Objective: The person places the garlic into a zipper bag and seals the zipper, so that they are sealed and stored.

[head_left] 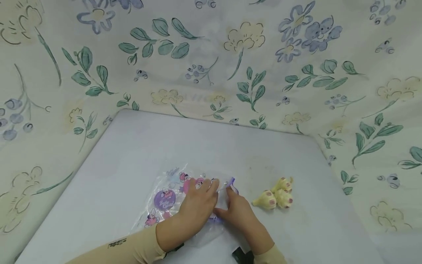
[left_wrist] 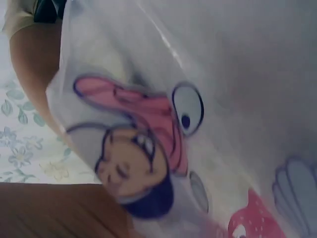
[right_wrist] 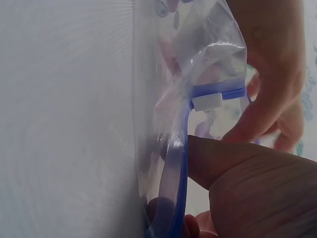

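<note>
A clear zip bag printed with pink and purple cartoon figures lies on the white table. My left hand is over its upper layer, fingers bent at the bag's mouth; in the right wrist view these fingers curl by the mouth's far edge. With thumb and fingers, my right hand grips the bag's blue-purple zip edge, and the mouth gapes there. A white slider sits on the zip. Bag film fills most of the left wrist view, hiding the left fingertips.
Three pale yellow bulbs like garlic, with pinkish spots, lie to the right of my right hand. The white table ends at the back against a cloth with flowers and leaves.
</note>
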